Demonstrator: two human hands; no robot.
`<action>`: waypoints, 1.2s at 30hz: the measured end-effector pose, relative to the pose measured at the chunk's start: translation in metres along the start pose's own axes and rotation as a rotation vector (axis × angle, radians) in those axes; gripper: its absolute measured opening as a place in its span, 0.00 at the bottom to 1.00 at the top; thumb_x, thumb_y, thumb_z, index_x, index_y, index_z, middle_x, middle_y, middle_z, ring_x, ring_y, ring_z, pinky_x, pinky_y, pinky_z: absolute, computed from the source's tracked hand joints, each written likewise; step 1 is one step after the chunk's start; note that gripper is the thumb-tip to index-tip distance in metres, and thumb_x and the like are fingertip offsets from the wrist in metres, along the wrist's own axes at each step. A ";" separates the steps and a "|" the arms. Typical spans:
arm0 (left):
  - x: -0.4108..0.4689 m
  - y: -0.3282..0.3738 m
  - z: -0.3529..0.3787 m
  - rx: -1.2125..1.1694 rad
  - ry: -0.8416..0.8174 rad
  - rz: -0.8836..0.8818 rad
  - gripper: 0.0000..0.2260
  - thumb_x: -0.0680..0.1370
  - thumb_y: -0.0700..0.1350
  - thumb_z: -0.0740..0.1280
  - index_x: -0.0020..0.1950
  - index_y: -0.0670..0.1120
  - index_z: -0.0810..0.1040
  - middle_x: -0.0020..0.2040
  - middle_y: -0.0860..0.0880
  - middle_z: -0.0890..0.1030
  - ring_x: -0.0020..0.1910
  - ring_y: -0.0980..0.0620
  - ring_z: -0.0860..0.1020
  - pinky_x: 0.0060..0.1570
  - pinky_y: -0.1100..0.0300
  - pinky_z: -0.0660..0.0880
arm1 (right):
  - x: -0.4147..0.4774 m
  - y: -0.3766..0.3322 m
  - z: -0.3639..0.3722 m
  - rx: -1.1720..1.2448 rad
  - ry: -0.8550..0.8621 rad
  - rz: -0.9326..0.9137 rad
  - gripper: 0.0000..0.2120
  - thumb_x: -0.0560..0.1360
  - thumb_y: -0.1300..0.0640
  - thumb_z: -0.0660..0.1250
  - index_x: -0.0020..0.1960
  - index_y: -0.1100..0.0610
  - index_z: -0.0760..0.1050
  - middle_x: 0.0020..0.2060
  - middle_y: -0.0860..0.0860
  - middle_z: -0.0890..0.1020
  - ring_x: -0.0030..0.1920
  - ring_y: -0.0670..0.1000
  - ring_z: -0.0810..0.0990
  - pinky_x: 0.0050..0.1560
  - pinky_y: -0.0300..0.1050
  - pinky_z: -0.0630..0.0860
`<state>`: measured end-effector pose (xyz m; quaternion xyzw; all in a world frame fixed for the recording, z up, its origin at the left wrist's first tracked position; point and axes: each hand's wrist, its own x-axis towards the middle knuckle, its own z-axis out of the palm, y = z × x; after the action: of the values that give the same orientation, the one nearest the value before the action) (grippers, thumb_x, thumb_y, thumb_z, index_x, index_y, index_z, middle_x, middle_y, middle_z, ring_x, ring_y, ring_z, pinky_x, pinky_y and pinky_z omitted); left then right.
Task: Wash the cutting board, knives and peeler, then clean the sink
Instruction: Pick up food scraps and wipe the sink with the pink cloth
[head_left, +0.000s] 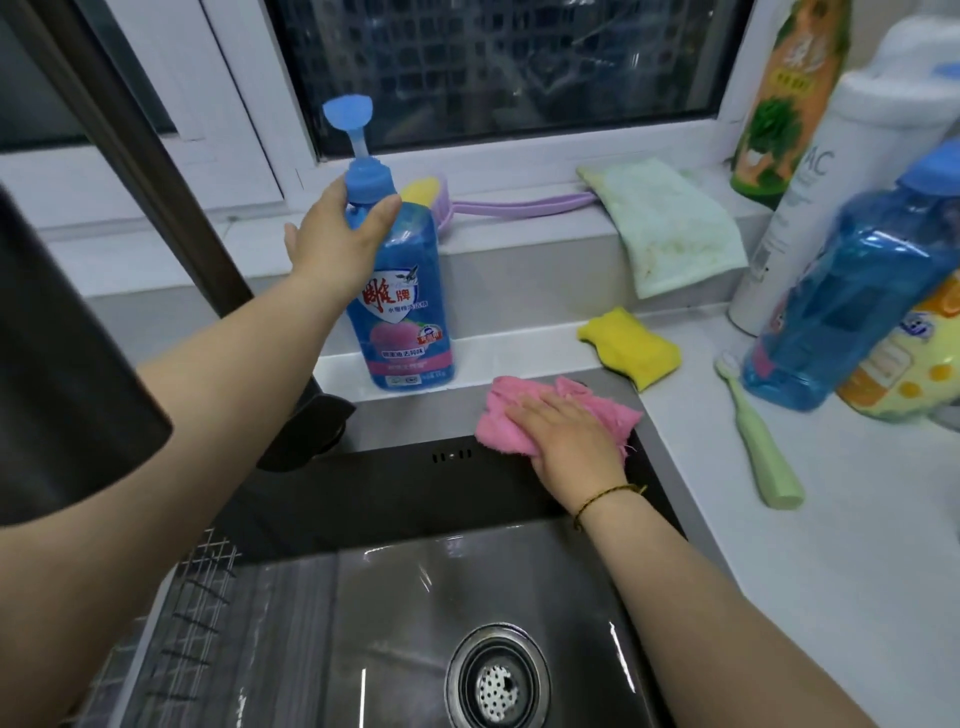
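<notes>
My left hand (332, 234) grips the neck of a blue dish soap pump bottle (405, 312) that stands upright on the ledge behind the sink. My right hand (566, 436) lies flat on a pink cloth (519, 410), pressing it onto the back right rim of the dark steel sink (395, 597). The basin is wet, and its round drain strainer (498, 680) shows at the bottom. No cutting board, knife or peeler is in view.
A dark faucet (156, 171) rises at left. A yellow sponge (631, 348) lies on the counter behind the cloth; a green toothbrush (758, 441), several bottles (841, 291) at right. A green towel (670, 223) and purple brush (519, 203) lie on the windowsill. A wire rack (202, 587) is at the sink's left.
</notes>
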<state>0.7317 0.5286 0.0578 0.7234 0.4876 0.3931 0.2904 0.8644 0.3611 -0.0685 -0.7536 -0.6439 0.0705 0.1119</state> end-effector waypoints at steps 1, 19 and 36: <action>-0.001 0.000 -0.001 0.068 -0.015 0.001 0.20 0.78 0.55 0.60 0.67 0.48 0.68 0.65 0.47 0.73 0.65 0.44 0.70 0.69 0.42 0.60 | -0.001 0.000 -0.002 0.002 -0.008 0.001 0.26 0.77 0.63 0.55 0.72 0.49 0.58 0.73 0.47 0.59 0.74 0.49 0.56 0.72 0.42 0.50; -0.129 -0.037 -0.073 0.415 -0.446 0.112 0.21 0.78 0.42 0.63 0.70 0.44 0.65 0.66 0.42 0.73 0.63 0.43 0.72 0.61 0.54 0.68 | -0.091 -0.105 -0.002 1.434 0.042 0.773 0.17 0.73 0.60 0.67 0.60 0.62 0.72 0.55 0.58 0.78 0.57 0.57 0.77 0.62 0.55 0.72; -0.131 -0.040 -0.085 0.457 -0.451 0.212 0.13 0.78 0.39 0.62 0.63 0.42 0.73 0.58 0.42 0.78 0.58 0.43 0.75 0.54 0.56 0.70 | -0.140 -0.137 0.001 1.641 0.181 0.725 0.03 0.73 0.62 0.66 0.44 0.55 0.75 0.45 0.54 0.80 0.51 0.56 0.79 0.56 0.53 0.75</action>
<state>0.6120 0.4234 0.0331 0.8853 0.4086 0.1315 0.1788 0.7107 0.2428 -0.0392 -0.5962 -0.1024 0.4793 0.6359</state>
